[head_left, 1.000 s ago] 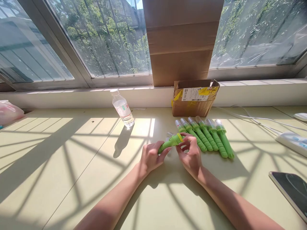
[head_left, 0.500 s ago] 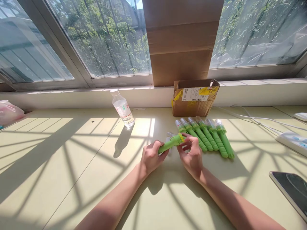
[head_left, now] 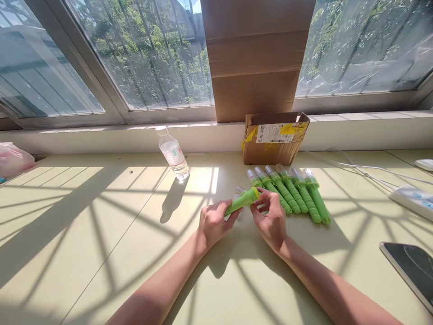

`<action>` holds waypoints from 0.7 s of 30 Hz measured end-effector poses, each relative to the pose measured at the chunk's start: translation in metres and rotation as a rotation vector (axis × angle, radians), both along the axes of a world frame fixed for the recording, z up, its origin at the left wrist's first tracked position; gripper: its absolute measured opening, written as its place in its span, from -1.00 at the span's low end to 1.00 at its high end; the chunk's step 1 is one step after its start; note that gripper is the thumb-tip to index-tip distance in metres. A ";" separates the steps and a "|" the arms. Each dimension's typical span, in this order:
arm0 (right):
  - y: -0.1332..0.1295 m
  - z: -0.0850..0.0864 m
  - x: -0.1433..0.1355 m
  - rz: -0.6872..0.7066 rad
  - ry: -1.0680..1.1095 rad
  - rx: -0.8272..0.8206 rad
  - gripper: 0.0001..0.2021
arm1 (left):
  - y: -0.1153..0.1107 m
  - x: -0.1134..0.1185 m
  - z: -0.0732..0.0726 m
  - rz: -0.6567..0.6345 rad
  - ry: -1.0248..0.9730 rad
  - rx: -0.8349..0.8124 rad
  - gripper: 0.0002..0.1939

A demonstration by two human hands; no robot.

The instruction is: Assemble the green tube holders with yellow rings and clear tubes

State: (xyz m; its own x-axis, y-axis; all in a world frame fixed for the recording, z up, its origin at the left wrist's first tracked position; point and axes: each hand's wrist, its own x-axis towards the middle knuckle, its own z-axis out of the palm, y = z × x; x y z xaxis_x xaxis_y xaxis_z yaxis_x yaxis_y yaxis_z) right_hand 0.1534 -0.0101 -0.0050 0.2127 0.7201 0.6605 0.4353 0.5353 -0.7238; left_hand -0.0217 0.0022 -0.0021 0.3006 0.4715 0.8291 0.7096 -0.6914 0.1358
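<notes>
My left hand is closed round the lower end of a green tube, which tilts up to the right. At the tube's yellow-green ringed end, the fingers of my right hand pinch the rim. A clear plastic piece shows just behind the held tube, partly hidden by it. Several green tubes with clear caps lie side by side on the table, right of and behind my right hand.
An opened cardboard box stands at the back by the sill. A clear bottle is at back left. On the right are a power strip, white cables and a phone. A pink bag sits far left.
The held tube and my left hand have shifted very slightly, the ringed end a little up. My grip is the same, and the other objects have not moved.
</notes>
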 end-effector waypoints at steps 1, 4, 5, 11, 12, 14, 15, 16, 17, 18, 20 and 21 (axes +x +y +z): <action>0.000 0.000 0.000 0.003 0.003 -0.012 -0.82 | 0.000 0.000 0.000 0.000 0.003 -0.008 -0.82; 0.000 0.000 0.000 0.008 0.007 -0.021 -0.82 | -0.001 0.001 0.002 -0.004 0.008 -0.024 -0.83; 0.001 -0.001 0.000 0.008 0.009 -0.020 -0.83 | -0.001 0.001 0.003 -0.004 0.009 -0.028 -0.83; 0.002 -0.004 0.001 0.017 0.010 -0.029 -0.83 | -0.002 0.001 0.004 0.004 0.003 -0.085 -0.84; 0.002 -0.004 0.001 0.017 0.008 -0.030 -0.83 | -0.002 0.000 0.004 0.007 -0.001 -0.101 -0.84; 0.001 -0.003 0.001 0.014 0.003 -0.028 -0.84 | -0.002 0.000 0.004 0.009 -0.007 -0.126 -0.83; 0.001 -0.003 0.001 0.012 -0.001 -0.025 -0.84 | -0.002 0.000 0.004 0.008 -0.010 -0.135 -0.83; 0.001 -0.003 0.001 0.008 -0.004 -0.021 -0.85 | -0.002 0.000 0.004 0.005 -0.011 -0.142 -0.83; 0.001 -0.003 0.000 0.003 -0.006 -0.018 -0.85 | -0.002 0.000 0.005 0.002 -0.011 -0.153 -0.82; 0.001 -0.003 0.000 -0.001 -0.009 -0.015 -0.86 | -0.002 0.000 0.005 -0.002 -0.007 -0.167 -0.82; 0.002 -0.004 0.000 -0.004 -0.013 -0.014 -0.85 | -0.003 0.000 0.007 -0.012 0.003 -0.203 -0.81; 0.002 -0.004 0.000 -0.005 -0.014 -0.016 -0.84 | -0.004 0.000 0.008 -0.014 0.010 -0.221 -0.81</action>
